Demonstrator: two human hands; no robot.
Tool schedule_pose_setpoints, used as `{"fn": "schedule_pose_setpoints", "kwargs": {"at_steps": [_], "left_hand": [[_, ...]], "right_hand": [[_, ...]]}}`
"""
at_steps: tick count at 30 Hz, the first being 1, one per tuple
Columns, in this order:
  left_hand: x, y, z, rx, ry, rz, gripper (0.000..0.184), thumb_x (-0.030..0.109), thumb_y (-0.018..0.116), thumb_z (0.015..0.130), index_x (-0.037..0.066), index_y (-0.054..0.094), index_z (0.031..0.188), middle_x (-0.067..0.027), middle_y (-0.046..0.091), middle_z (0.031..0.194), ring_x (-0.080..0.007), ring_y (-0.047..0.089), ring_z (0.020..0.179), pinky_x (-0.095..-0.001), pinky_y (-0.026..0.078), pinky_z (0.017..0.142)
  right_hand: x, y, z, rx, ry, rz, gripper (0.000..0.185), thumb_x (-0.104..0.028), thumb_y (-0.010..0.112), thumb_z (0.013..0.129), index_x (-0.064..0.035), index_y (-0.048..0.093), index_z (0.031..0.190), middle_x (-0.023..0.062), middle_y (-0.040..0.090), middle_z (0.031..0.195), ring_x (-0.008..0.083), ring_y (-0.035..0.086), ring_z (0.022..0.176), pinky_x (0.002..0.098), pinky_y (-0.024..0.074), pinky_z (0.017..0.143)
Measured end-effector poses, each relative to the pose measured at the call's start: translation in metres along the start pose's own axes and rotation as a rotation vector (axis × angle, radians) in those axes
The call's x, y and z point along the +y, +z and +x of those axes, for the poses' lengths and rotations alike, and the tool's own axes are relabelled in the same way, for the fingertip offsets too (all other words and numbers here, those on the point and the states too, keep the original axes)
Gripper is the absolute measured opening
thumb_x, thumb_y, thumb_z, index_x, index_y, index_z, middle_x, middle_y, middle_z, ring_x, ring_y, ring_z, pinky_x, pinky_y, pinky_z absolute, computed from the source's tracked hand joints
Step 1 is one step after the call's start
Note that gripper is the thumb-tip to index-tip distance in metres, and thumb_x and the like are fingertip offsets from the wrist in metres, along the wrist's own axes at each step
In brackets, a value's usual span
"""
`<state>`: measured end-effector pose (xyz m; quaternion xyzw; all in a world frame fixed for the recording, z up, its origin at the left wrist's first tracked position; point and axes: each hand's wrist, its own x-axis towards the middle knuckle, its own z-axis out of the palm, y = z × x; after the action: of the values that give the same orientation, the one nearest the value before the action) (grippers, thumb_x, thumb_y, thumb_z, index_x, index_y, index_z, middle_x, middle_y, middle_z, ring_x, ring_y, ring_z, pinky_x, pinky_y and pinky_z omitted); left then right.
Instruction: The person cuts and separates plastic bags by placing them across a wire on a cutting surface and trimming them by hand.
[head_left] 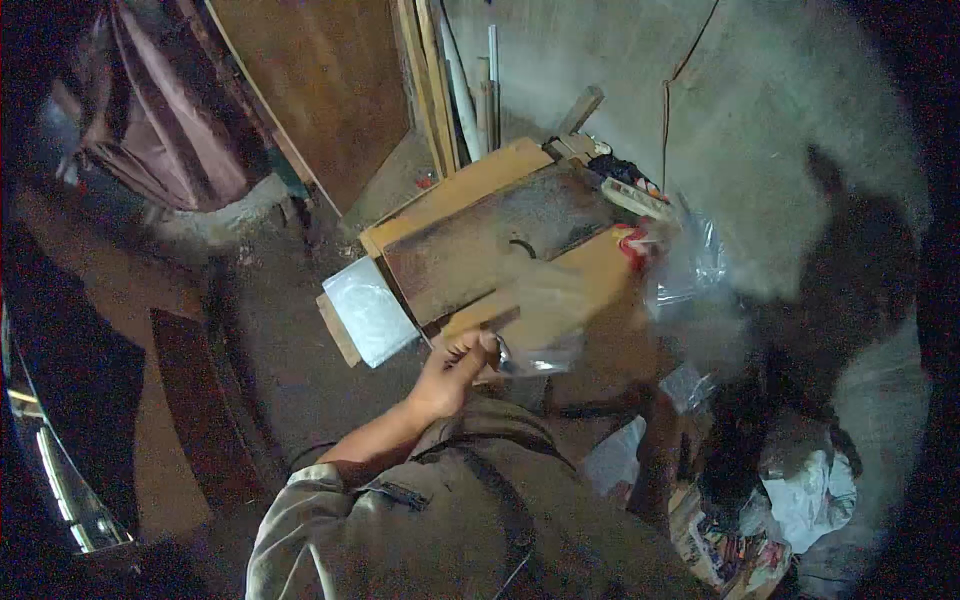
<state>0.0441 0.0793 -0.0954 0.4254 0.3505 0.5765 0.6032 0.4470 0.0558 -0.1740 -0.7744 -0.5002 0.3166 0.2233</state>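
My left hand [462, 365] is closed, thumb and fingers pinched together, at the near edge of a low wooden table [460, 200]. From the pinch a shiny piece of clear plastic, apparently a bag [540, 365], stretches to the right; motion blurs it. On the tabletop beyond lie a dark, worn panel [450, 250] and a small black curved piece [522, 247]. A white plastic-wrapped packet [368, 312] sits at the table's left end, left of the hand. My right hand does not show.
Clear plastic [690, 270] and a red item [632, 245] are at the table's right end. Crumpled bags [810, 500] lie at lower right. Wooden strips [430, 90] lean on the wall behind, beside a brown board [320, 80]. A pinkish cloth [170, 120] hangs at upper left.
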Motion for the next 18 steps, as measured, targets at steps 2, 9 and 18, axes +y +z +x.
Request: {"fn": "schedule_pose_setpoints", "kwargs": {"at_steps": [2, 9, 18], "left_hand": [[0.009, 0.014, 0.0, -0.024, -0.05, 0.006, 0.022, 0.02, 0.048, 0.097, 0.002, 0.055, 0.087, 0.0016, 0.054, 0.081, -0.0084, 0.048, 0.078, -0.0258, 0.041, 0.073], [0.019, 0.013, -0.012, -0.194, -0.25, 0.227, 0.019, 0.017, 0.046, 0.097, 0.0, 0.056, 0.094, 0.0013, 0.057, 0.088, -0.0069, 0.048, 0.083, -0.0252, 0.041, 0.077], [0.023, 0.022, -0.012, 0.194, -0.135, 0.426, 0.023, 0.013, 0.06, 0.088, 0.0, 0.055, 0.107, -0.0101, 0.059, 0.099, -0.0151, 0.055, 0.087, -0.0298, 0.045, 0.068]], "right_hand": [[-0.054, 0.023, -0.017, -0.171, -0.085, 0.254, 0.05, -0.044, 0.04, 0.094, -0.0002, 0.056, 0.113, 0.0136, 0.058, 0.109, 0.0222, 0.059, 0.088, 0.0357, 0.0437, 0.086], [-0.173, 0.048, -0.052, -0.532, -0.355, 0.7, 0.035, -0.03, 0.047, 0.094, 0.0005, 0.058, 0.107, 0.011, 0.062, 0.098, 0.0187, 0.059, 0.081, 0.032, 0.0452, 0.083], [-0.199, 0.049, -0.06, -0.342, -0.234, 0.62, 0.02, -0.017, 0.054, 0.09, -0.0008, 0.06, 0.1, 0.0059, 0.064, 0.084, 0.0124, 0.058, 0.077, 0.0278, 0.0464, 0.074]]}}
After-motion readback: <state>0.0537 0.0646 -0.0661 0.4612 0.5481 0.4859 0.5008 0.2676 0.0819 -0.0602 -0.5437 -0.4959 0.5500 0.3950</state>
